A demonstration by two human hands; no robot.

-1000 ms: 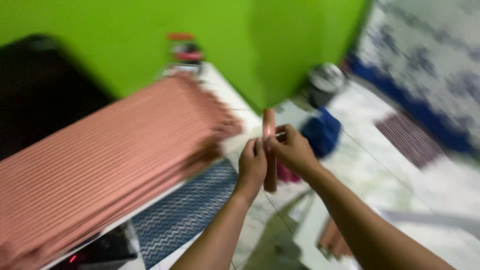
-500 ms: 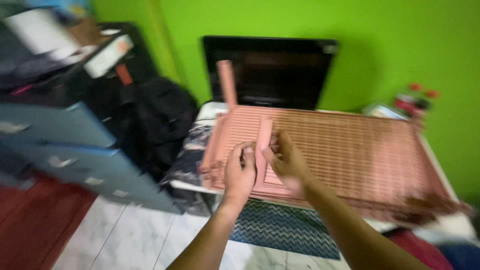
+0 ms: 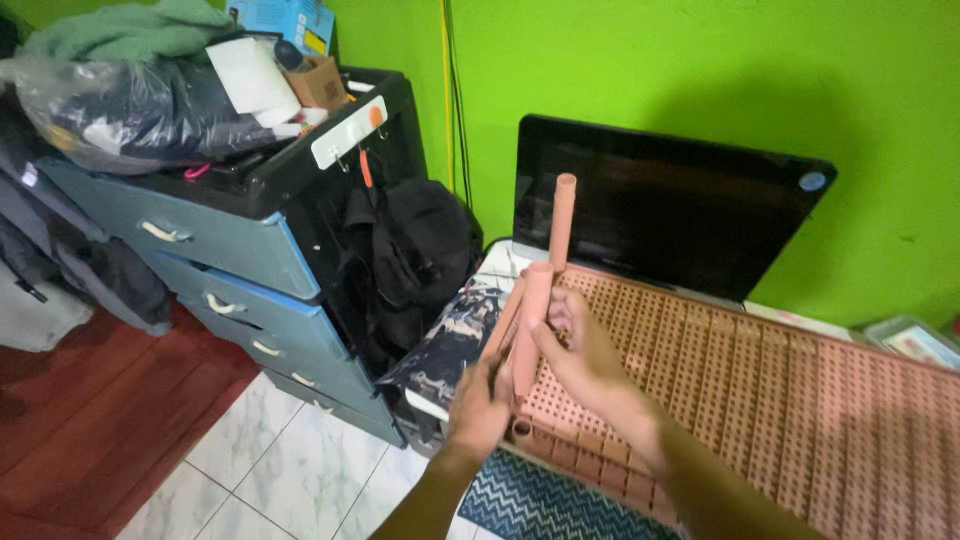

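Pink tube [image 3: 530,325]: a salmon-pink plastic tube held nearly upright at the centre of the frame, its open top end a little above the fingers, its lower part hidden between the two hands
Right hand [image 3: 585,350]: comes in from the lower right, fingers curled around the tube's middle and clamped on it
Left hand [image 3: 480,405]: comes in from the bottom centre, closed around the lower end of the same tube, just beneath the right hand
Second tube [image 3: 563,222]: same pink colour, stands upright just behind the held one, rising in front of the dark screen; its foot is hidden by the hands
Perforated panel [image 3: 780,400]: a large pink plastic panel full of small holes, lying flat across the right half of the frame, with round sockets along its near edge
Dark screen [image 3: 670,210]: a black monitor leaning against the green wall [image 3: 700,70], upper right of centre
Drawer unit [image 3: 230,250]: blue drawers in a black frame at the left, clothes and a box piled on top
Black backpack [image 3: 415,260]: hangs at the drawer unit's side, left of the hands
Floor: white tiles [image 3: 250,470] at lower left, a blue patterned mat [image 3: 540,500] at the bottom centre
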